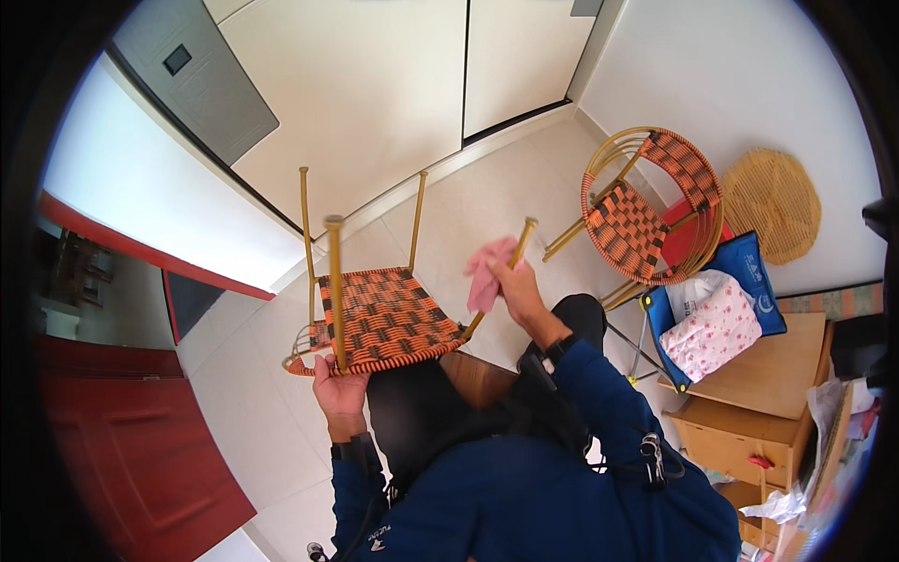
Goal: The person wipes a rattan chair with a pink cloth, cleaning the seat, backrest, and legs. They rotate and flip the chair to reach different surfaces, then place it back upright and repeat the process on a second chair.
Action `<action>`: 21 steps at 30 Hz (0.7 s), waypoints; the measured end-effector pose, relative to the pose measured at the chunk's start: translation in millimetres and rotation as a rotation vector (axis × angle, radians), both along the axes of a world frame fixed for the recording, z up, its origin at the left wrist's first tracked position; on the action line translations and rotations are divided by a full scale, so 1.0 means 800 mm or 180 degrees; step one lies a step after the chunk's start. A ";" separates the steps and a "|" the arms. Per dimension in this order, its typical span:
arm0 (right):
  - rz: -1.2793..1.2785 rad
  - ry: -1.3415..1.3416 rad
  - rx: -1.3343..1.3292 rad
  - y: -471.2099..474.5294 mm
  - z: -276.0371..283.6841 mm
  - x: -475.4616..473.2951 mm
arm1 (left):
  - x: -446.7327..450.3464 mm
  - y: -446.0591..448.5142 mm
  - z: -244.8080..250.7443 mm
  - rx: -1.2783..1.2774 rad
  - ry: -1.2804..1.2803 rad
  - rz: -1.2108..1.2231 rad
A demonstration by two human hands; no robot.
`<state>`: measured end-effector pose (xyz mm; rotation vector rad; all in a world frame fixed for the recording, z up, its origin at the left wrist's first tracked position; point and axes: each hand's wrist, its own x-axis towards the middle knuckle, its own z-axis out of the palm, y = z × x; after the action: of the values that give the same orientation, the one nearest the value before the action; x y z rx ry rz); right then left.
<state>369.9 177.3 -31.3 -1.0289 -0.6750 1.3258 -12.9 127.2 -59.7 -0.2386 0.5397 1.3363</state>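
An upturned woven chair point(393, 319) with an orange and dark-brown seat lies before me, its gold metal legs pointing up. My left hand point(340, 393) grips the seat's rim near the base of the nearest left leg. My right hand point(518, 288) holds a pink cloth point(486, 274) around the right front leg, a little below its tip. The cloth hangs to the left of that leg. The chair's curved back shows only partly, at the lower left under the seat.
A similar chair point(628, 232) stands at the right by the wall, near a round woven mat point(772, 204). A blue folding stool point(657, 330) bears a flowered cloth bundle point(713, 330). A wooden cabinet point(737, 435) is at the lower right, a red door point(133, 449) at the left.
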 end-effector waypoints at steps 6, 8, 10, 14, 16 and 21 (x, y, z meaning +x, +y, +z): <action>0.0045 0.1069 0.0285 -0.028 0.023 0.032 | -0.014 -0.004 -0.017 -0.0121 0.0113 -0.0132; 0.0263 0.0939 0.0333 -0.020 0.049 0.042 | -0.015 -0.004 -0.021 -0.0192 0.0063 -0.0134; 0.0497 0.0900 0.0553 -0.012 0.066 0.035 | -0.015 -0.003 -0.023 -0.0216 0.0037 -0.0049; 0.0835 0.0986 0.0355 -0.021 0.075 0.003 | -0.014 0.003 -0.024 -0.0281 0.0572 0.0292; 0.0689 0.1124 0.0305 -0.030 0.077 -0.007 | -0.013 0.010 -0.024 -0.0243 0.0814 0.0337; 0.0960 0.1746 0.0614 -0.037 0.090 -0.002 | -0.020 0.019 -0.040 -0.0305 0.0917 0.0430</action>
<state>368.5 147.8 40.4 -0.3819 -0.5332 1.6771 -28.5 142.8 -91.7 -0.1635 0.8433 1.4882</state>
